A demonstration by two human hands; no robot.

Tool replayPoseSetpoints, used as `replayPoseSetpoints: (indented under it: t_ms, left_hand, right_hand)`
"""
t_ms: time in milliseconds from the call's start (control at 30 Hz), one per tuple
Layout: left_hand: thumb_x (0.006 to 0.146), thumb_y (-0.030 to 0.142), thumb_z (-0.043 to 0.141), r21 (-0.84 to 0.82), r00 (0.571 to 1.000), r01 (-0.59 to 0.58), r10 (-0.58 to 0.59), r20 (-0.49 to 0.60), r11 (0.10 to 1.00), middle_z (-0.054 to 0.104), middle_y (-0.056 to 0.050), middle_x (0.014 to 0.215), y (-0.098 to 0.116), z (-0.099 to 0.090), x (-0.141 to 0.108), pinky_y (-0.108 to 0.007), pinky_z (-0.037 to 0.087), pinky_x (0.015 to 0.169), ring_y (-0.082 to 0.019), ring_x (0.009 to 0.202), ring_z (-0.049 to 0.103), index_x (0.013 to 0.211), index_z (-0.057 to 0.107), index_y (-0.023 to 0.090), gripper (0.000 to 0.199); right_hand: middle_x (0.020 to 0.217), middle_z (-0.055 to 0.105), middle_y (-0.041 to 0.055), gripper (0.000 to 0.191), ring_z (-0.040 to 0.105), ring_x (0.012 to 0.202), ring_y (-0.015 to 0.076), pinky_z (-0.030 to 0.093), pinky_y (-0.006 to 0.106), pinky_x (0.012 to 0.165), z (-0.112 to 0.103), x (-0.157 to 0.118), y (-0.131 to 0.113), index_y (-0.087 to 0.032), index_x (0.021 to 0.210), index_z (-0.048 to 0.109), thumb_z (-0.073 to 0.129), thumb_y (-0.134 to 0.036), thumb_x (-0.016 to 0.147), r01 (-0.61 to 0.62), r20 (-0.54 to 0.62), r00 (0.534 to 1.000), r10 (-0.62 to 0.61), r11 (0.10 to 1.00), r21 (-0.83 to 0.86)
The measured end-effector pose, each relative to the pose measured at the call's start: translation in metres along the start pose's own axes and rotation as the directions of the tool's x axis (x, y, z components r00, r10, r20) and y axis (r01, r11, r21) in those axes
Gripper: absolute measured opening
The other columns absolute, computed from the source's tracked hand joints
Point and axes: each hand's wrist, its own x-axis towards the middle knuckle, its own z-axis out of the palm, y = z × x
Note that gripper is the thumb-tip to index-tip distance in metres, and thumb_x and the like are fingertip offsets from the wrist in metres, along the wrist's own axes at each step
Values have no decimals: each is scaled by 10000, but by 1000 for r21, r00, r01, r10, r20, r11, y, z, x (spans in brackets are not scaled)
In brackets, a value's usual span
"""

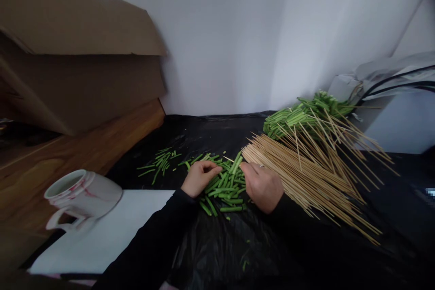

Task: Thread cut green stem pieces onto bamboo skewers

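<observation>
I had black plastic (200,253) nearest the cam, w/ a mug (97,192) to the L. My L hand (200,176) was curled, thumb & index nearly meeting; couldn't tell if its fingers held anything. My R hand (265,186) had its fingers pinched on green lengths (235,163), a pale stick tip (227,159) beside them. Cut green pieces (226,191) lay piled btwn both hands, thin wooden sticks (299,172) to the R, a green bundle (288,120) behind, nr the wall (217,41).
</observation>
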Motion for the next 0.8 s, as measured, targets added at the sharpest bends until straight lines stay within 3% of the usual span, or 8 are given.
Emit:
replayPoseSetpoints:
  t_ms: [200,367,467,567,667,800]
  left_hand:
    - [615,360,802,276,980,-198,192,47,941,623,-30,665,-7,2,-4,-280,357,600,-176,639,522,648,746,211,163]
    - [680,267,753,331,973,-224,193,124,917,622,-34,687,-6,3,-5,-298,374,651,-186,674,536,672,744,221,48]
    - [701,257,728,315,977,-210,186,105,926,635,-39,714,-5,5,-4,-298,392,663,-186,690,552,689,733,202,57]
    - [715,286,719,183,985,-168,170,5,969,657,-47,744,-1,5,-2,-295,415,691,-185,717,576,713,724,179,107]
    - [695,332,742,-84,993,-91,84,-81,992,672,-37,727,5,3,0,-273,432,674,-164,686,586,729,695,158,183]
    - [655,381,787,-440,996,58,-80,-31,896,688,-28,711,8,1,1,-230,448,612,-117,619,588,758,644,143,296]
  right_hand:
    - [663,565,24,227,457,574,146,241,315,545,-2,1,-2,-155,856,656,435,-105,877,-1,-13,1000,0,1000,-6]
    - [668,567,26,226,457,566,148,233,316,540,-3,0,-3,-152,865,661,440,-106,870,1,2,1000,-1,1000,-12]
    - [665,566,21,225,452,564,141,229,312,539,-2,0,-3,-155,869,660,440,-108,872,-5,-3,1000,5,1000,-8]
    - [674,572,22,223,451,567,137,229,310,539,-1,0,-2,-153,881,658,439,-114,875,-4,-11,1000,4,1000,-2]
    - [679,576,24,228,458,576,139,241,310,546,-2,-1,-3,-153,888,656,431,-116,880,3,-4,1000,-3,1000,11]
    - [672,573,26,233,463,579,143,254,310,554,-3,-2,-5,-154,877,651,423,-103,877,15,7,1000,-15,999,33]
